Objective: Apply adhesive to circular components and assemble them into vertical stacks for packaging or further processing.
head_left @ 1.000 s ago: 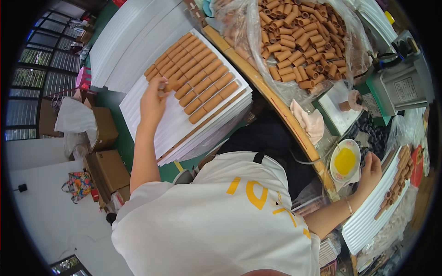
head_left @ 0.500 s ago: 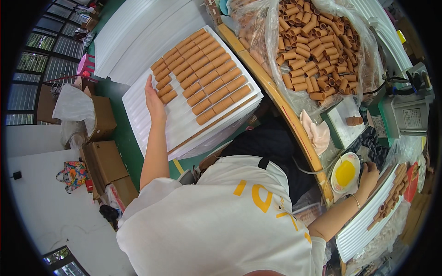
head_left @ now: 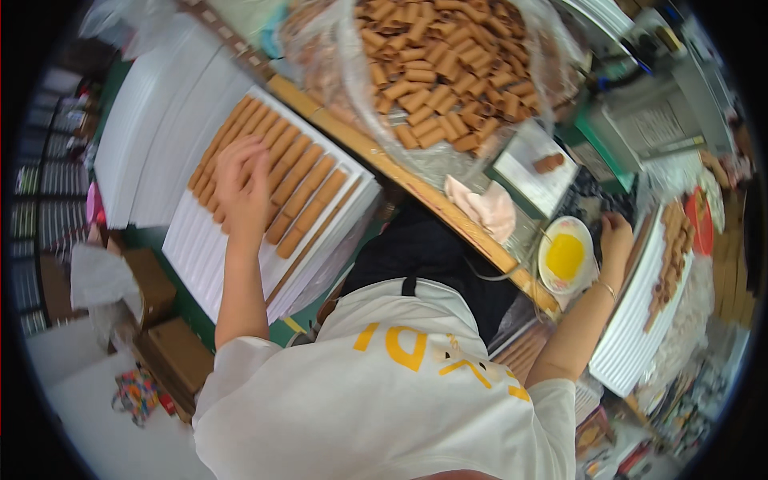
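- Two cardboard boxes (head_left: 168,352) sit low on the far left, beside a crumpled white bag (head_left: 96,280).
- Stacked white sheets (head_left: 160,128) lie left of the white ridged tray (head_left: 200,256).
- On that tray, brown rolled wafers (head_left: 308,180) lie in neat slanted rows.
- Left hand (head_left: 242,186) rests flat on the wafer rows, fingers spread and open, gripping nothing.
- Clear plastic bag of loose wafers (head_left: 448,72) stands above the wooden worktop edge (head_left: 424,200).
- A pink cloth (head_left: 484,210) lies just past that edge.
- Yellow-filled bowl (head_left: 566,256) sits close to the right hand (head_left: 614,237); whether that hand is closed I cannot tell.
- Second white tray (head_left: 640,328) holds more wafers on the far right.
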Tool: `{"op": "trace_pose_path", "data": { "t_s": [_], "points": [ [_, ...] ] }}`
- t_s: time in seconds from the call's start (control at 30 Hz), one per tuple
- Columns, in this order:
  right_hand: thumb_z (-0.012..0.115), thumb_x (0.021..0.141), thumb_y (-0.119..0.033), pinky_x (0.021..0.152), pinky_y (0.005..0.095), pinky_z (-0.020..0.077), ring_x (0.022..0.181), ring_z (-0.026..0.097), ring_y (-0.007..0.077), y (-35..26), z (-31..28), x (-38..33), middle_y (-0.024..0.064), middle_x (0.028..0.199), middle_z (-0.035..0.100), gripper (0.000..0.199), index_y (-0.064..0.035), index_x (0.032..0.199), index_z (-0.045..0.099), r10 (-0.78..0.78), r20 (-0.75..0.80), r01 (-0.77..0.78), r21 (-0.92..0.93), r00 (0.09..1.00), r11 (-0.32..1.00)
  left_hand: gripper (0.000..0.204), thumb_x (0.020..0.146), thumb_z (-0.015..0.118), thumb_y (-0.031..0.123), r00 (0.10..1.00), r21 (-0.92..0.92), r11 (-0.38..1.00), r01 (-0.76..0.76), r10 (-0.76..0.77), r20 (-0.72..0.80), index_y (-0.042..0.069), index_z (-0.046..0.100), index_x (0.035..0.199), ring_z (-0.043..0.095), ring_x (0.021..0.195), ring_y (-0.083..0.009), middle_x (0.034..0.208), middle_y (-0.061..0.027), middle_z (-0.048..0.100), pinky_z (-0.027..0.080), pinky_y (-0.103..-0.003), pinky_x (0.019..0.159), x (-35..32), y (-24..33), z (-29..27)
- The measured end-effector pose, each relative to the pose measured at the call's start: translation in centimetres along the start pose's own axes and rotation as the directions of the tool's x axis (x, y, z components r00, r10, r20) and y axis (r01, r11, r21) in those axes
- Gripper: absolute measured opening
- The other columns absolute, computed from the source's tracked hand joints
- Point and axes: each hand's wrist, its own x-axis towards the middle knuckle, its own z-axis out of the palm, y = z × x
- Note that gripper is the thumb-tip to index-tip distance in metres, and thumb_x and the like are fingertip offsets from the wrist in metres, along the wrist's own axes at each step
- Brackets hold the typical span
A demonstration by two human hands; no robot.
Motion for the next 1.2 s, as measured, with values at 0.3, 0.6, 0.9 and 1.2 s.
{"op": "trace_pose_path", "data": {
  "t_s": [0.3, 0.6, 0.9, 1.2],
  "points": [
    [0.07, 0.083, -0.001, 0.072, 0.0236, 0.0513, 0.078, 0.065, 0.01, -2.3, -3.4, -4.7, 0.0044, 0.084, 0.07, 0.014, -0.0022, 0.097, 0.07, 0.223, -0.191, -0.067, 0.598, 0.956, 0.799, 0.025, 0.073, 0.076, 0.013, 0.632, 0.156, 0.76, -0.631, 0.387, 0.672, 0.001, 0.066, 0.092, 0.055, 0.09, -0.0346, 0.09, -0.0144, 0.059, 0.045, -0.042, 0.082, 5.6, 2.0, 18.4],
    [0.07, 0.082, 0.002, 0.069, 0.0231, 0.0489, 0.075, 0.061, 0.0088, -5.7, -4.0, -11.4, 0.0005, 0.084, 0.069, 0.015, -0.0039, 0.096, 0.068, 0.23, -0.049, -0.079, 0.855, 0.972, 0.512, 0.022, 0.087, 0.066, 0.002, 0.46, 0.01, 0.994, -0.106, 0.04, 0.887, 0.001, 0.057, 0.108, 0.061, 0.1, -0.0159, 0.102, -0.0079, 0.063, 0.048, -0.027, 0.084, 4.1, 5.7, 19.5],
    [0.074, 0.07, -0.001, 0.067, 0.0361, 0.045, 0.071, 0.056, 0.0241, -8.1, -2.3, -12.1, 0.003, 0.076, 0.065, 0.017, -0.0083, 0.083, 0.066, -0.348, -0.295, 0.409, 0.181, 0.89, 0.894, 0.025, 0.085, 0.066, -0.002, 0.247, -0.33, 0.91, 0.253, 0.269, 0.931, 0.002, 0.062, 0.11, 0.062, 0.097, -0.0115, 0.106, -0.0043, 0.066, 0.051, -0.024, 0.078, -7.4, 14.5, 23.8],
    [0.077, 0.074, -0.004, 0.067, 0.0295, 0.0459, 0.072, 0.058, 0.0174, -10.1, -6.9, -13.3, 0.0025, 0.083, 0.066, 0.015, -0.0072, 0.085, 0.067, 0.007, -0.342, 0.26, 0.727, 0.94, 0.636, 0.026, 0.082, 0.07, -0.002, 0.221, -0.333, 0.909, 0.252, 0.281, 0.934, 0.0, 0.066, 0.107, 0.065, 0.086, -0.0107, 0.105, -0.0053, 0.069, 0.052, -0.023, 0.073, -9.5, 15.9, 25.3]
  ]
}}
